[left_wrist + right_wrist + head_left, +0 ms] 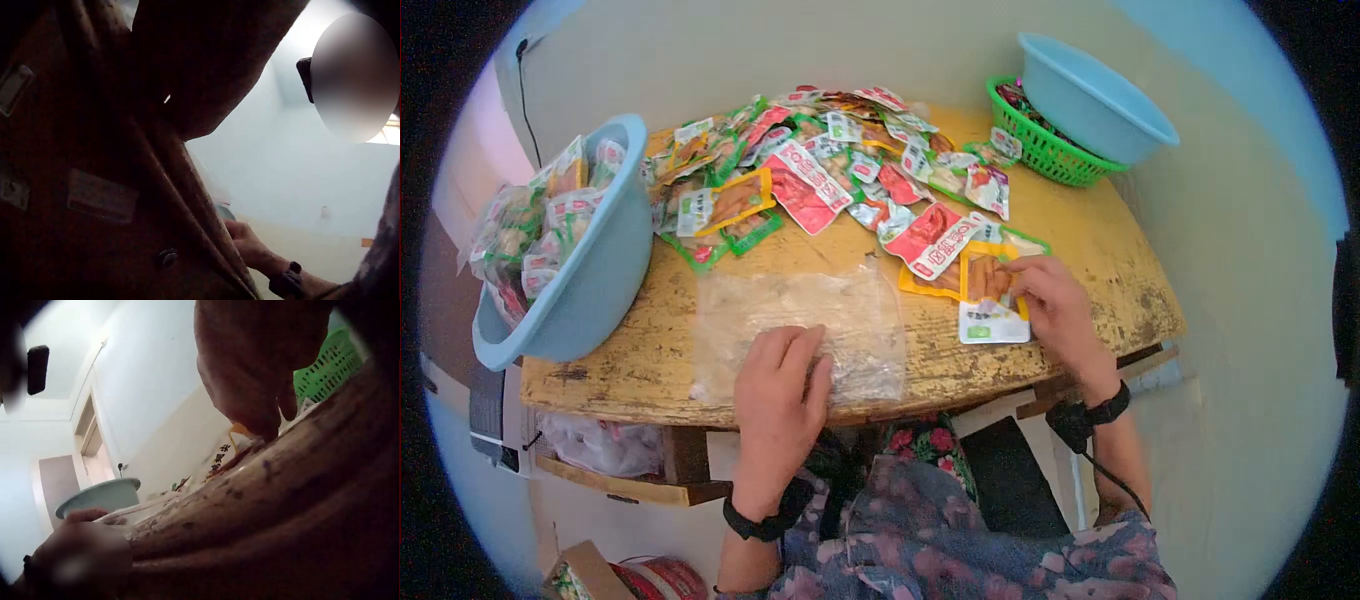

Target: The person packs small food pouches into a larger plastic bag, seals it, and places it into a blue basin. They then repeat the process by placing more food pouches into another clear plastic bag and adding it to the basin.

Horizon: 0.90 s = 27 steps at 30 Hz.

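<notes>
The left hand (782,392) lay loosely open on crinkled clear plastic (850,320). The right hand (1055,305) pinched a glossy, yellow-edged rectangular pouch (988,298).

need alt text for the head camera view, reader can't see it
A person's right hand touches a yellow-edged snack packet on a worn yellow table, while the left hand rests on a clear plastic bag. Behind lies a heap of colourful packets, between a packet-filled blue basin and a green basket with another blue basin.
</notes>
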{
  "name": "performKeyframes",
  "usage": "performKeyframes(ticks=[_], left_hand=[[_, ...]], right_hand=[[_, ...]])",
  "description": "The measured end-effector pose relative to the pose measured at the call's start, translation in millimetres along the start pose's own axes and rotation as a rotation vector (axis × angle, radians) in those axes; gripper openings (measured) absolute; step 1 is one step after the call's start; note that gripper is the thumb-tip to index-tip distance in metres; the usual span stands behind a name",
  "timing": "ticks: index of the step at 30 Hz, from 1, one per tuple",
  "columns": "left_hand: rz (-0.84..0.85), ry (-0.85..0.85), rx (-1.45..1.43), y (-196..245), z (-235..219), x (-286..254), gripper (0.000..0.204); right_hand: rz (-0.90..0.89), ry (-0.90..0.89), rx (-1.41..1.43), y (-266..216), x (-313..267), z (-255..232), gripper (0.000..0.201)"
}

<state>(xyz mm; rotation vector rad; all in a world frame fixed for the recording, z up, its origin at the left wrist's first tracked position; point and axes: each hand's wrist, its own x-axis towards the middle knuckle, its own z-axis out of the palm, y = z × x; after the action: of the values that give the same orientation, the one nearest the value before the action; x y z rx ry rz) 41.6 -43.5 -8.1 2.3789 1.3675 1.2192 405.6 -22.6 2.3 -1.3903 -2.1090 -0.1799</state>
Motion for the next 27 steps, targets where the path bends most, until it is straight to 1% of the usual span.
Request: performKeyframes(ticks=[3,6,9,12,15,18,21,24,27], left_hand=[[0.025,-0.047,0.139,17.5,-6.2,2.0,0.03],[0.041,-0.03,0.169,30.8,-6.0,3.5,0.031],[0.065,0.042,0.17,51.4,-6.2,9.9,0.033],[0.101,0.03,0.119,64.3,4.2,14.2,0.04],[0.01,-0.09,0.111,74.9,15.7,14.7,0.042],[-0.027,-0.208,0.196,68.4,21.5,11.2,0.038],[-0.023,-0.152,0.184,57.3,23.4,3.0,0.033],[0.042,-0.113,0.133,50.9,19.0,0.3,0.03],[-0.011,-0.073,0.113,57.1,20.3,-0.6,0.028]], right_hand=[[0.054,0.112,0.01,9.7,-21.3,-4.9,0.029],[0.131,0.275,-0.041,10.4,-32.4,-5.6,0.032],[0.401,0.281,0.083,-23.4,-33.5,-13.1,0.037],[0.246,0.181,-0.308,-43.0,-34.1,-9.3,0.059],[0.235,0.133,-0.339,-51.8,-37.7,-0.2,0.078],[0.363,0.17,-0.138,-50.9,-40.3,-0.2,0.078],[0.519,0.178,0.345,-46.8,-49.5,4.2,0.076],[0.586,0.276,0.635,-51.3,-51.6,-0.2,0.072],[0.573,0.505,0.799,-61.6,-47.7,-1.6,0.065]])
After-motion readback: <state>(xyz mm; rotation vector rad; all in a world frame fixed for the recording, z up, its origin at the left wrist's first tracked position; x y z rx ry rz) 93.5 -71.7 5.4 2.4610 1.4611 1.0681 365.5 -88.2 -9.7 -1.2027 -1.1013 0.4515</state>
